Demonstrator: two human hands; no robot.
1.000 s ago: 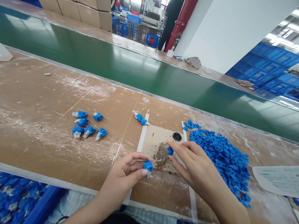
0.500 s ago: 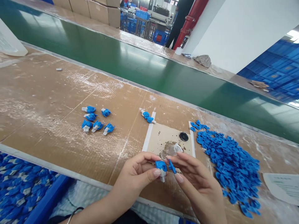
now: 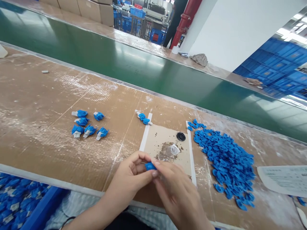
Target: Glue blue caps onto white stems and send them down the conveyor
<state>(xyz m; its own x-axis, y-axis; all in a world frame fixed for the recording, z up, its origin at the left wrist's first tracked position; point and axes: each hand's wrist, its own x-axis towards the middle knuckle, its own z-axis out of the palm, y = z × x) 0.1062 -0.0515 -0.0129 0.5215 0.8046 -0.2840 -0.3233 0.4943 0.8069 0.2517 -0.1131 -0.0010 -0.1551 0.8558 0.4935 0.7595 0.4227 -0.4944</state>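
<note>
My left hand is closed on a blue part, mostly covered by the fingers. My right hand meets it, its fingertips pressed together at the part's right side; what they pinch is hidden. Beyond the hands, a clear small dish sits in a wet patch on a beige sheet, with a black round cap near it. A pile of blue pieces lies to the right. Blue-and-white assemblies stand in a loose group at the left, and others lie by the sheet's upper left corner.
A blue crate of blue-and-white parts is at the lower left. The green conveyor belt runs behind the table. A white labelled object lies at the right. Cartons and a red pipe stand beyond.
My right hand has moved left against my left hand, and the gap between the two blue pieces has closed. The white and grey part is now hidden. The whole view has shifted slightly.
</note>
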